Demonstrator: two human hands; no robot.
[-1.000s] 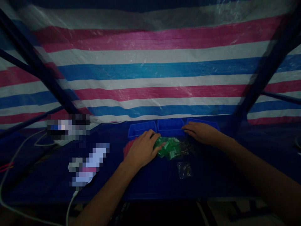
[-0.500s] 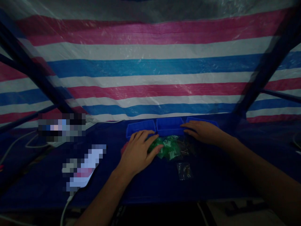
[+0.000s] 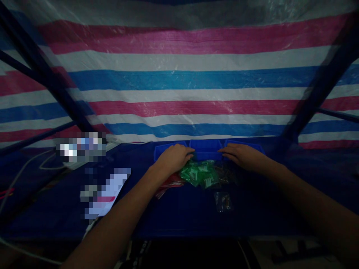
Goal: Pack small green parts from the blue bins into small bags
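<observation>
Three small blue bins stand in a row at the back of a dark blue table. My left hand rests on the front rim of the left bin, fingers curled over it. My right hand lies flat against the right bin's front edge, fingers stretched toward the middle bin. Between the hands sits a pile of small green packets. Red packets lie just under my left wrist. Dark clear bags sit right of the green pile, and one small clear bag lies nearer to me.
A striped red, white and blue tarp hangs behind the table, framed by dark poles. Blurred-out objects and white cables lie on the left of the table. The scene is dim.
My left hand has moved from the green packets forward onto the left bin's rim, uncovering the red packets. My right hand has stayed in place.
</observation>
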